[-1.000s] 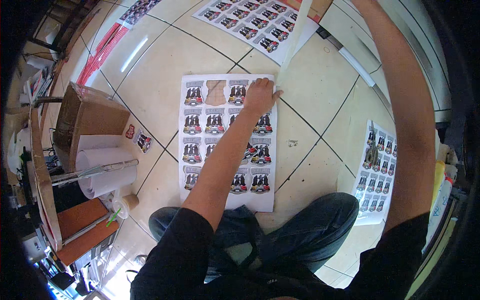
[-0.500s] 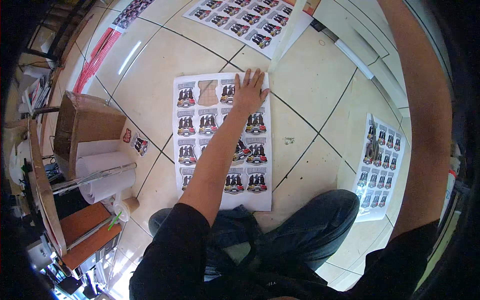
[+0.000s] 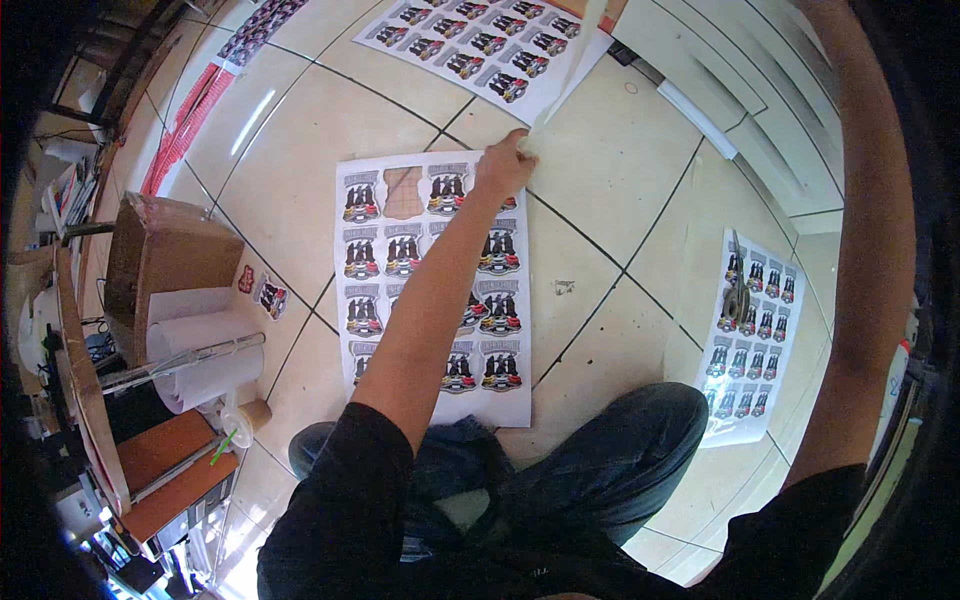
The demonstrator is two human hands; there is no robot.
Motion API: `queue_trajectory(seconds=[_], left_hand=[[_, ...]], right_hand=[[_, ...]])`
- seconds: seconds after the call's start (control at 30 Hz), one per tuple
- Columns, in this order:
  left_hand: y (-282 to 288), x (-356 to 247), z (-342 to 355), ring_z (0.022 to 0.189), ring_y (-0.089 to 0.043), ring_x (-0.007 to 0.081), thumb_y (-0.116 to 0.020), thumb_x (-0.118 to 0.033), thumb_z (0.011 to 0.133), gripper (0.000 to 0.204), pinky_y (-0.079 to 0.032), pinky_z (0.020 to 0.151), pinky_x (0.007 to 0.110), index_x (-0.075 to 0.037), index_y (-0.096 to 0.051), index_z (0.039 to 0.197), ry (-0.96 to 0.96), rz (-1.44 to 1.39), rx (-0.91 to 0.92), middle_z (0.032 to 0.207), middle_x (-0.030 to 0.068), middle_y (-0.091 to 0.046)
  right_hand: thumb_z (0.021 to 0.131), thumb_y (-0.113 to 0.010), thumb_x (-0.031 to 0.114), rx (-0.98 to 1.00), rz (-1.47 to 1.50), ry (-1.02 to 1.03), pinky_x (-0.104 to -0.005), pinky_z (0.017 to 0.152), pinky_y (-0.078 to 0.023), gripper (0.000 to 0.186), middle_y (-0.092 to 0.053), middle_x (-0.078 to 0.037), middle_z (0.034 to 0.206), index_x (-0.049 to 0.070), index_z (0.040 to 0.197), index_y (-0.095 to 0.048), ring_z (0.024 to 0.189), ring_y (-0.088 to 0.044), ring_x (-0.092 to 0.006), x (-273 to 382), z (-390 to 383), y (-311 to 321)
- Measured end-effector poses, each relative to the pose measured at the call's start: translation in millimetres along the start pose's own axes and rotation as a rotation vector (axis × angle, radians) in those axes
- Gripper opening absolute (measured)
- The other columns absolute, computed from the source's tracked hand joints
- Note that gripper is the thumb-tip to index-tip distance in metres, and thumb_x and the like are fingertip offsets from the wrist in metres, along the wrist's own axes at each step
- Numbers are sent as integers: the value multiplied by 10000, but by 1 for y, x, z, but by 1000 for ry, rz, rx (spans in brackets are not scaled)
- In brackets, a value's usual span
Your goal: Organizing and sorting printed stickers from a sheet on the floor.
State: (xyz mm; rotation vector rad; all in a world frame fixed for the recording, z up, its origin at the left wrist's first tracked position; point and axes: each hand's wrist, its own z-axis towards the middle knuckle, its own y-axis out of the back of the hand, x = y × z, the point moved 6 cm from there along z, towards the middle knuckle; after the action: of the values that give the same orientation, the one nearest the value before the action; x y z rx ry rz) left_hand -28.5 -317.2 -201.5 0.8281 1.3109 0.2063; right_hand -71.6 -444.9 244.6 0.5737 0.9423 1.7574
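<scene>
My left hand (image 3: 505,168) is closed at the top right corner of a white sticker sheet (image 3: 435,412) lying on the tiled floor. Its fingers pinch the lower end of a long, pale tape-like strip (image 3: 568,85), which runs up past the top of the view. Rows of printed figure-and-car stickers cover the sheet, and one cut-out gap (image 3: 404,193) in its top row shows the tile beneath. My left forearm hides part of the middle rows. On the right, my right arm (image 3: 865,200) stretches upward; its hand lies outside the picture.
Another printed sheet (image 3: 475,45) lies at the far side. To the right, dark-handled scissors (image 3: 737,300) rest on a glossy sticker sheet (image 3: 735,425). A cardboard box (image 3: 180,265), a white roll (image 3: 205,360) and a loose cut sticker (image 3: 270,297) are at left. White drawers (image 3: 740,90) stand far right.
My left hand has gone from lying flat with spread fingers on the sheet to pinching the strip's end at the corner. The whole view has shifted slightly.
</scene>
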Motion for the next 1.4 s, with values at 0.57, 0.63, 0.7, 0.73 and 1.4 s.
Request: queue_trajectory(seconds=[0.57, 0.63, 0.7, 0.73, 1.4], left_hand=[[-7, -49, 3, 866, -641, 162, -517, -106, 930, 242, -524, 735, 246, 23, -567, 1129, 344, -943, -27, 991, 120, -643], [-18, -55, -1, 886, -626, 155, -520, -77, 918, 260, -523, 767, 248, 23, -561, 1154, 309, -968, 5, 1026, 127, -633], [-29, -60, -2, 930, -583, 144, -530, -50, 888, 301, -502, 867, 289, 22, -555, 1179, 306, -1013, 87, 1065, 110, -606], [-31, -61, -2, 929, -556, 136, -544, -58, 864, 306, -481, 889, 315, 13, -568, 1160, 307, -1118, 43, 1057, 84, -590], [25, -2, -127, 863, -558, 125, -640, -162, 878, 201, -476, 732, 272, -92, -547, 1041, 460, -1490, -559, 963, 20, -597]], right_hand=[[861, -591, 99, 113, 694, -1126, -202, 410, -368, 140, -550, -32, 649, 14, 972, -596, 503, -501, -71, -98, -388, 78], [860, -597, 90, 58, 789, -1182, -217, 453, -406, 126, -576, -40, 679, 11, 959, -603, 544, -538, -89, -82, -433, 69], [848, -613, 63, 0, 803, -1224, -237, 521, -445, 118, -615, -65, 744, 6, 952, -612, 611, -577, -111, -65, -471, 56], [840, -627, 45, -39, 859, -1225, -236, 563, -460, 122, -638, -73, 784, 4, 954, -619, 650, -594, -119, -57, -486, 49], [840, -655, 172, 48, 969, -1461, -218, 644, -448, 204, -639, -18, 809, 53, 1003, -626, 706, -593, -94, -135, -537, -132]])
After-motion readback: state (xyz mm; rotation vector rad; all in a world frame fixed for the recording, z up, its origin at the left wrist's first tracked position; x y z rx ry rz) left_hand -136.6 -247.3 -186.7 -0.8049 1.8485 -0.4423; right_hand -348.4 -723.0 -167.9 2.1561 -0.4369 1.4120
